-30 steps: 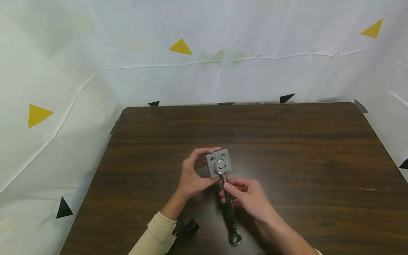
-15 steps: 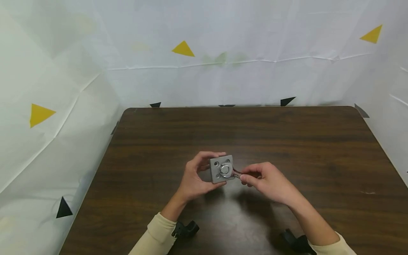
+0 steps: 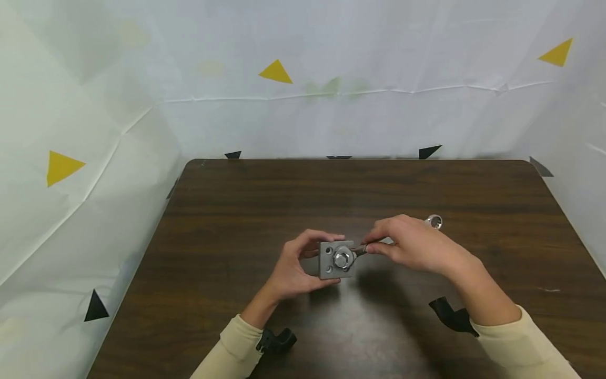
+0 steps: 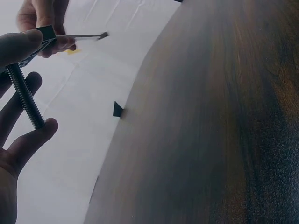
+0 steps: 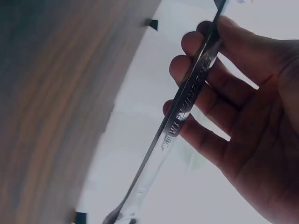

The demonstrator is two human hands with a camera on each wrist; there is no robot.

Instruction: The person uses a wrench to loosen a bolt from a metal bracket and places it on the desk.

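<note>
Comparing the head view with the frames before it, I see the wrench [image 3: 402,235] has swung from pointing at the lower edge to lying toward the right, its ring end at centre right; I judge the nut [image 3: 343,259] is being turned. The left hand [image 3: 295,271] grips the grey plate [image 3: 331,265] at frame centre, above the surface [image 3: 236,221]. The right hand [image 3: 416,245] is closed round the wrench shank.

Left wrist view: a threaded bolt [image 4: 24,95] sits among the fingers, upper left.

Right wrist view: fingers curl round the wrench [image 5: 182,116]. I see no containers.
</note>
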